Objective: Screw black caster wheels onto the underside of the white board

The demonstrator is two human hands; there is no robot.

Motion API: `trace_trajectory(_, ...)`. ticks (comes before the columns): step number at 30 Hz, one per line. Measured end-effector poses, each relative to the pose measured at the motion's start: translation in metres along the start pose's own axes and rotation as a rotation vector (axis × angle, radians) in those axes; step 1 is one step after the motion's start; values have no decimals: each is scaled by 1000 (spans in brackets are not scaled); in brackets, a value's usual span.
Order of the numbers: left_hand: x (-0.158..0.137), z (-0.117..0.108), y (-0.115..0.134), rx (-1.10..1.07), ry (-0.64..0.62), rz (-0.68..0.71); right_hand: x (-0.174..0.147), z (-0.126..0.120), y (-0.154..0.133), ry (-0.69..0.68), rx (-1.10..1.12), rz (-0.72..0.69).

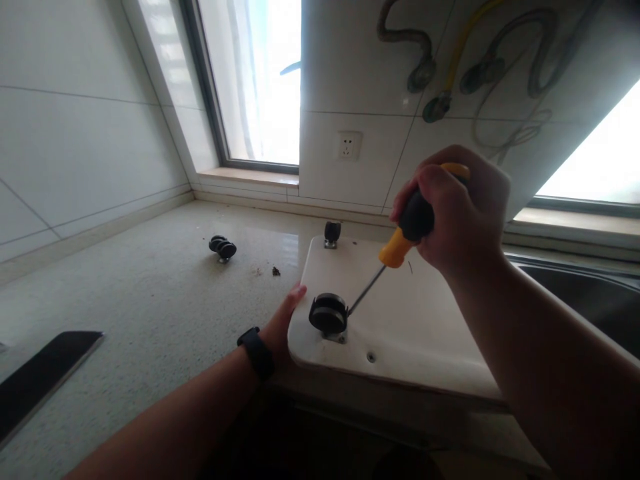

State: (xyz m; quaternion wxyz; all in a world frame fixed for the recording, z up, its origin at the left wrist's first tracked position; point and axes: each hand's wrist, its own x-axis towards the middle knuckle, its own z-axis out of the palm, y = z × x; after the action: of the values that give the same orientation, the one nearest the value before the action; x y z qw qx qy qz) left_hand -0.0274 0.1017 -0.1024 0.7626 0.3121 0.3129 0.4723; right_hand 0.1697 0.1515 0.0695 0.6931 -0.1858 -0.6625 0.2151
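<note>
My right hand point(465, 213) is wrapped round the handle of a yellow-and-black screwdriver point(393, 249). Its thin metal shaft slants down to the left, and the tip meets the base of a black caster point(329, 313) on a white panel point(415, 313). The exact contact at the tip is hidden beside the wheel. At the panel's left edge, my left hand point(284, 321) grips the rim with the thumb showing; its other fingers are out of sight. Another black caster point(332, 232) stands at the panel's far left corner. Near the front edge is a small hole point(371, 358).
Loose black casters point(223, 247) and a small dark pile point(276, 271), perhaps screws, lie on the speckled counter point(175, 300). A dark flat strip point(47, 373) rests at left. Behind the panel rises a tiled wall with a socket point(349, 145); a sink point(585, 293) is at right.
</note>
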Motion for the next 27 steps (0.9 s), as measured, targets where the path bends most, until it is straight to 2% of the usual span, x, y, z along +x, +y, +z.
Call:
trace_trajectory(4,0,4,2,12,53,56,0,2,-3,47,37,-14)
trace_trajectory(10,-3,7,3,41,41,27,-6,2,-3,8,1,22)
trace_trajectory(20,1,6,4,68,52,103,-7,2,4,37,-24,28)
trace_trajectory(27,2,4,0,20,52,45,-7,-5,17,79,-42,22)
